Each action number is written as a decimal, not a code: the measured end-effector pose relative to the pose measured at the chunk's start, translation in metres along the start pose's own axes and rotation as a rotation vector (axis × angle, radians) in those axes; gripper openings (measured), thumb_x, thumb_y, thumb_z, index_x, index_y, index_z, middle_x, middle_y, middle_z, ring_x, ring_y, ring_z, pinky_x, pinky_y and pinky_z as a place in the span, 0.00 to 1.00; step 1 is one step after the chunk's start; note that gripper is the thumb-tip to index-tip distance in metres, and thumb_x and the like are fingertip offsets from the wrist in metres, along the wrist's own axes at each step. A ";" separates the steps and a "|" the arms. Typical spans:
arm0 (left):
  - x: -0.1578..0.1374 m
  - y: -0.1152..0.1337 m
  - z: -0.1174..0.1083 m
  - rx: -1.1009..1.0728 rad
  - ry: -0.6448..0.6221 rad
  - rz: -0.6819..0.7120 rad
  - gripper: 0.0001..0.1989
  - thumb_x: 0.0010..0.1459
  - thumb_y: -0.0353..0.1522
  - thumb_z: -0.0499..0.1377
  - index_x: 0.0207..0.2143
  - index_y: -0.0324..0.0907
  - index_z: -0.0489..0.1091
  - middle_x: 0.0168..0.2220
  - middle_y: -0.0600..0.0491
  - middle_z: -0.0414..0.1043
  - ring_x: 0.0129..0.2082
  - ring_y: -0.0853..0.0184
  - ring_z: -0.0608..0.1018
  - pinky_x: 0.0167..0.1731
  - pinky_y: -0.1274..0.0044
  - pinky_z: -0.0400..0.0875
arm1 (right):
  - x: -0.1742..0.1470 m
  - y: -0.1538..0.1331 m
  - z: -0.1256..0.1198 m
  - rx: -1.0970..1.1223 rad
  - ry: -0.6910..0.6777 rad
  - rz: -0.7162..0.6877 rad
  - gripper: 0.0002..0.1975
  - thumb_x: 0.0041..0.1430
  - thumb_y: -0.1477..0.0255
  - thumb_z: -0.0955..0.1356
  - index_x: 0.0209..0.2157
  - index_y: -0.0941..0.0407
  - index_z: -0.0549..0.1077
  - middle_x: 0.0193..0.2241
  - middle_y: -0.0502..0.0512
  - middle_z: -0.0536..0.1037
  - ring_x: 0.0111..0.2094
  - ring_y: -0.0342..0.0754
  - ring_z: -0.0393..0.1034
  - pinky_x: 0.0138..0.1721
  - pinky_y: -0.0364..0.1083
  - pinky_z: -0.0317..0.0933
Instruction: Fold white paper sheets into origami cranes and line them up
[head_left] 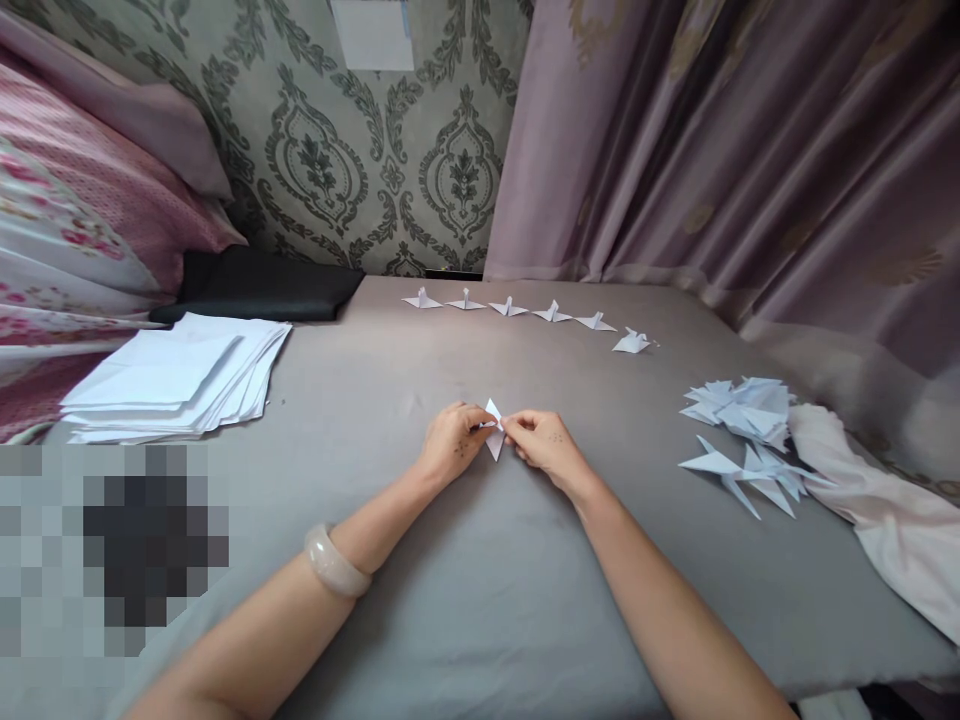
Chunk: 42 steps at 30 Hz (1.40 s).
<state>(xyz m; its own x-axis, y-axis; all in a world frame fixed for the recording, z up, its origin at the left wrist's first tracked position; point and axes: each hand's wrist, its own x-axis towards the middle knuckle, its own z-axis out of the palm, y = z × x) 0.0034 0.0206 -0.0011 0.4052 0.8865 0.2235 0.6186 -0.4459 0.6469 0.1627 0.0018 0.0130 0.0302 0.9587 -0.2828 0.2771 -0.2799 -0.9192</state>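
Both hands meet over the middle of the grey-covered table, pinching one small folded white paper crane (495,442). My left hand (454,440) grips it from the left, with the fingers closed and a pale bangle (336,562) on that forearm. From the right, my right hand (546,440) pinches it between thumb and forefinger. Pointed paper tips stick out above and below the fingers; the part between them is mostly hidden. Beyond the hands, a row of several finished paper cranes (508,307) stands along the far side of the table.
On the left lies a stack of white paper sheets (157,370), with a black folded item (262,285) behind it. Piles of pointed folded papers (739,408) sit at the right, beside a pale cloth (877,500). Purple curtains (675,150) and a patterned wall (390,140) border the table.
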 end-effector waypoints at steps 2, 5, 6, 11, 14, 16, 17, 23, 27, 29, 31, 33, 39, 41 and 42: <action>0.000 0.001 -0.001 -0.002 -0.004 -0.001 0.08 0.58 0.30 0.57 0.36 0.43 0.77 0.33 0.51 0.78 0.35 0.65 0.74 0.36 0.77 0.66 | 0.000 -0.002 -0.002 0.082 -0.035 0.085 0.10 0.51 0.66 0.67 0.24 0.58 0.71 0.18 0.48 0.71 0.13 0.35 0.54 0.13 0.37 0.43; 0.001 0.001 -0.001 -0.013 -0.009 0.002 0.08 0.58 0.31 0.57 0.35 0.43 0.77 0.34 0.52 0.78 0.35 0.64 0.74 0.36 0.76 0.66 | 0.000 -0.005 -0.003 0.103 -0.047 0.099 0.09 0.51 0.68 0.67 0.22 0.58 0.69 0.17 0.47 0.70 0.12 0.34 0.54 0.11 0.36 0.42; 0.001 0.001 0.000 -0.016 -0.013 0.006 0.08 0.58 0.32 0.57 0.35 0.44 0.77 0.34 0.52 0.78 0.35 0.64 0.74 0.36 0.76 0.66 | 0.000 -0.005 -0.004 0.110 -0.048 0.101 0.09 0.51 0.68 0.67 0.22 0.58 0.68 0.17 0.47 0.69 0.12 0.34 0.54 0.11 0.36 0.43; 0.002 -0.003 0.004 -0.029 0.000 0.047 0.08 0.59 0.32 0.57 0.36 0.45 0.77 0.36 0.51 0.79 0.37 0.64 0.75 0.38 0.75 0.67 | 0.003 -0.005 -0.004 0.124 -0.043 0.113 0.10 0.51 0.69 0.68 0.21 0.57 0.66 0.11 0.43 0.65 0.09 0.33 0.50 0.10 0.36 0.41; 0.003 -0.005 0.005 -0.058 0.026 0.062 0.08 0.59 0.32 0.57 0.35 0.44 0.78 0.35 0.51 0.79 0.36 0.65 0.76 0.39 0.76 0.67 | 0.004 -0.006 -0.005 0.112 -0.035 0.120 0.09 0.50 0.70 0.67 0.20 0.57 0.65 0.10 0.43 0.64 0.09 0.33 0.49 0.09 0.36 0.41; 0.004 -0.004 0.006 -0.078 0.038 0.067 0.08 0.58 0.32 0.58 0.34 0.43 0.78 0.35 0.51 0.79 0.36 0.65 0.76 0.38 0.76 0.67 | 0.005 -0.005 -0.006 0.095 -0.027 0.117 0.09 0.50 0.72 0.66 0.19 0.57 0.65 0.10 0.43 0.64 0.09 0.33 0.49 0.10 0.36 0.40; 0.004 -0.004 0.006 -0.085 0.041 0.069 0.08 0.58 0.32 0.58 0.34 0.43 0.78 0.35 0.51 0.79 0.36 0.65 0.76 0.38 0.76 0.68 | 0.006 -0.005 -0.006 0.083 -0.022 0.111 0.09 0.49 0.72 0.66 0.18 0.57 0.65 0.10 0.43 0.64 0.09 0.34 0.49 0.10 0.37 0.40; 0.004 -0.003 0.007 -0.098 0.065 0.040 0.08 0.57 0.32 0.58 0.32 0.42 0.78 0.32 0.51 0.79 0.33 0.66 0.76 0.36 0.77 0.68 | 0.009 0.006 -0.010 -0.003 0.077 -0.073 0.06 0.50 0.69 0.68 0.27 0.59 0.73 0.22 0.49 0.73 0.16 0.36 0.58 0.18 0.37 0.53; 0.004 -0.005 0.009 -0.085 0.074 0.076 0.09 0.56 0.32 0.56 0.32 0.42 0.77 0.33 0.51 0.79 0.33 0.66 0.76 0.36 0.77 0.67 | 0.008 0.015 -0.014 -0.168 0.026 -0.422 0.12 0.50 0.68 0.70 0.38 0.55 0.77 0.38 0.52 0.74 0.24 0.37 0.64 0.31 0.40 0.61; 0.004 -0.005 0.009 -0.084 0.082 0.096 0.09 0.56 0.32 0.56 0.32 0.42 0.77 0.32 0.51 0.79 0.33 0.67 0.76 0.36 0.77 0.67 | 0.008 0.017 -0.015 -0.247 -0.007 -0.524 0.09 0.53 0.70 0.68 0.36 0.55 0.78 0.36 0.52 0.75 0.26 0.38 0.65 0.34 0.41 0.61; 0.004 -0.005 0.009 -0.082 0.085 0.102 0.09 0.56 0.32 0.56 0.31 0.42 0.77 0.31 0.51 0.78 0.32 0.67 0.76 0.34 0.78 0.67 | 0.009 0.018 -0.014 -0.273 0.016 -0.533 0.06 0.53 0.71 0.68 0.32 0.56 0.77 0.33 0.51 0.75 0.27 0.39 0.66 0.35 0.42 0.61; 0.004 -0.004 0.009 -0.081 0.083 0.101 0.10 0.56 0.34 0.56 0.31 0.41 0.76 0.30 0.51 0.77 0.30 0.67 0.75 0.33 0.78 0.67 | 0.010 0.018 -0.014 -0.283 0.043 -0.540 0.05 0.54 0.71 0.68 0.31 0.57 0.77 0.31 0.51 0.75 0.27 0.39 0.66 0.35 0.41 0.61; 0.003 -0.004 0.006 -0.058 0.055 0.076 0.14 0.56 0.41 0.56 0.32 0.40 0.75 0.27 0.52 0.72 0.28 0.68 0.71 0.29 0.79 0.65 | 0.007 0.019 -0.014 -0.294 0.053 -0.579 0.04 0.54 0.71 0.69 0.28 0.56 0.76 0.29 0.49 0.75 0.28 0.40 0.65 0.33 0.40 0.59; 0.002 -0.006 0.005 -0.058 0.050 0.054 0.15 0.54 0.42 0.57 0.32 0.39 0.75 0.29 0.51 0.72 0.28 0.68 0.71 0.29 0.79 0.65 | 0.006 0.020 -0.013 -0.308 0.055 -0.602 0.04 0.53 0.72 0.69 0.27 0.56 0.76 0.29 0.48 0.74 0.28 0.39 0.65 0.33 0.40 0.58; 0.002 -0.008 0.004 -0.053 0.045 0.052 0.15 0.54 0.42 0.58 0.32 0.39 0.75 0.30 0.51 0.72 0.28 0.68 0.71 0.29 0.78 0.66 | 0.006 0.020 -0.013 -0.316 0.058 -0.612 0.04 0.54 0.72 0.69 0.27 0.56 0.76 0.29 0.48 0.74 0.28 0.39 0.64 0.33 0.40 0.58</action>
<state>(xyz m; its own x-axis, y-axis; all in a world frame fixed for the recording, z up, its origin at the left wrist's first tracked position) 0.0021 0.0248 -0.0087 0.4048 0.8673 0.2898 0.5602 -0.4857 0.6710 0.1812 0.0023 -0.0038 -0.1723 0.9430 0.2848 0.5267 0.3325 -0.7823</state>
